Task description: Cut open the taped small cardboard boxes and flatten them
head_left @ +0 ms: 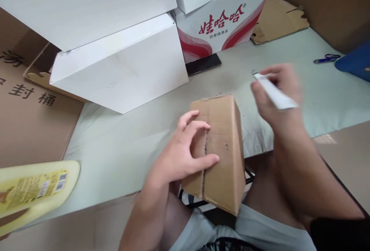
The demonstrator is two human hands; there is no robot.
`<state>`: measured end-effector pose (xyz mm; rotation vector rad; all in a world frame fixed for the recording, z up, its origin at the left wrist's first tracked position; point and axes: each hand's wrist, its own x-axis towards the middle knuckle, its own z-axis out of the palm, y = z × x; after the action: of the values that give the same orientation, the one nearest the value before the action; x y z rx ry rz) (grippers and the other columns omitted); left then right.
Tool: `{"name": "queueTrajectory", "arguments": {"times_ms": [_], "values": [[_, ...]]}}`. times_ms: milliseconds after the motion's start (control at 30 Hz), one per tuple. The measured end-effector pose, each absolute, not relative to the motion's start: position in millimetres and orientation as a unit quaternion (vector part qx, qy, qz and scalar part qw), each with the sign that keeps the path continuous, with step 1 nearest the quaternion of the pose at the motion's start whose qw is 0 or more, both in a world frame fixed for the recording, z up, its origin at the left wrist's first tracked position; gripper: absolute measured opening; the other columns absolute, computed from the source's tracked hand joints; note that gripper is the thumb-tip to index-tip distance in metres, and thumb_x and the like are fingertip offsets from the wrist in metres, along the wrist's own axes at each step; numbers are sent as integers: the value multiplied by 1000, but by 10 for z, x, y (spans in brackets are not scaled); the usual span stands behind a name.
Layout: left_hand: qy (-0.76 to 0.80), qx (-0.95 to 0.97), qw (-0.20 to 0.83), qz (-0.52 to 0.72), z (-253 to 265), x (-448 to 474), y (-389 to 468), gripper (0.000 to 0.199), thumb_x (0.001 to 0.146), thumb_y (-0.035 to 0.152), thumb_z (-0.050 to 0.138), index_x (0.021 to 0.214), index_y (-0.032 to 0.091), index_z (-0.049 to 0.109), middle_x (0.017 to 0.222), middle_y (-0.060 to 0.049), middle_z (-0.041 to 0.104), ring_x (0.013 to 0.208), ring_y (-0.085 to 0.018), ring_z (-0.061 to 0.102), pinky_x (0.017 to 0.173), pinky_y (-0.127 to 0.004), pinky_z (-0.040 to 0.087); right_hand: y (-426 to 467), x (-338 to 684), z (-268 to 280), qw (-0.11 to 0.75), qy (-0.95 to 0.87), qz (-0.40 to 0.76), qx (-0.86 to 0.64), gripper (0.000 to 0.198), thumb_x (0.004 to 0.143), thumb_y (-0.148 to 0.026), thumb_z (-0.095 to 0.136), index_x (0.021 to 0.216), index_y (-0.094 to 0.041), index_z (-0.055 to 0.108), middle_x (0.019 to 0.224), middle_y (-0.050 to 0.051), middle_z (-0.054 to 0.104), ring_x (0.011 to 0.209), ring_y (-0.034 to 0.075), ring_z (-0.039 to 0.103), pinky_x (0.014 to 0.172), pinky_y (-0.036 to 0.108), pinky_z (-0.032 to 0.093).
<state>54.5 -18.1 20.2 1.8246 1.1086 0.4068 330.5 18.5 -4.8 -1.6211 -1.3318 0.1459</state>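
A closed brown cardboard box sits at the table's front edge and juts out over my lap. A seam, dark in places, runs along its top. Across that top lies my left hand, fingers curved and thumb spread, holding the box steady. To the right, above the table, my right hand is closed around a slim white box cutter with a short grey tip. The hand and tool are blurred, and the tip points up and left, apart from the box.
White boxes are stacked at the back, beside a red-and-white carton. A black phone lies before them. Purple scissors and a blue object are at right. A yellow bottle lies at left on the green table.
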Motion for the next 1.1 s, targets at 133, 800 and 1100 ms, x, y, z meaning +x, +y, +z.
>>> {"name": "queueTrajectory", "arguments": {"times_ms": [133, 800, 1100], "values": [[422, 657, 593, 196, 65, 204, -20, 78, 76, 58, 84, 142, 36, 49, 174, -7, 15, 151, -39, 40, 116, -52, 48, 416, 3349, -491, 363, -633, 141, -669, 39, 76, -22, 63, 115, -24, 67, 95, 7, 71, 80, 25, 67, 78, 43, 55], [439, 591, 197, 648, 179, 585, -293, 56, 87, 26, 77, 138, 35, 54, 132, -4, 74, 120, -27, 74, 94, -43, 65, -353, 2839, 366, 398, -854, 85, -324, 27, 93, -16, 63, 115, -31, 67, 120, 1, 78, 129, 27, 63, 109, 50, 46], [401, 585, 123, 694, 174, 565, -309, 32, 94, 11, 61, 118, 30, 73, 92, 1, 78, 88, -17, 78, 61, -25, 62, -304, 2776, 217, 301, -790, -1, -535, 51, 88, -44, 74, 136, -29, 65, 135, 17, 60, 136, 44, 50, 106, 62, 43]]}}
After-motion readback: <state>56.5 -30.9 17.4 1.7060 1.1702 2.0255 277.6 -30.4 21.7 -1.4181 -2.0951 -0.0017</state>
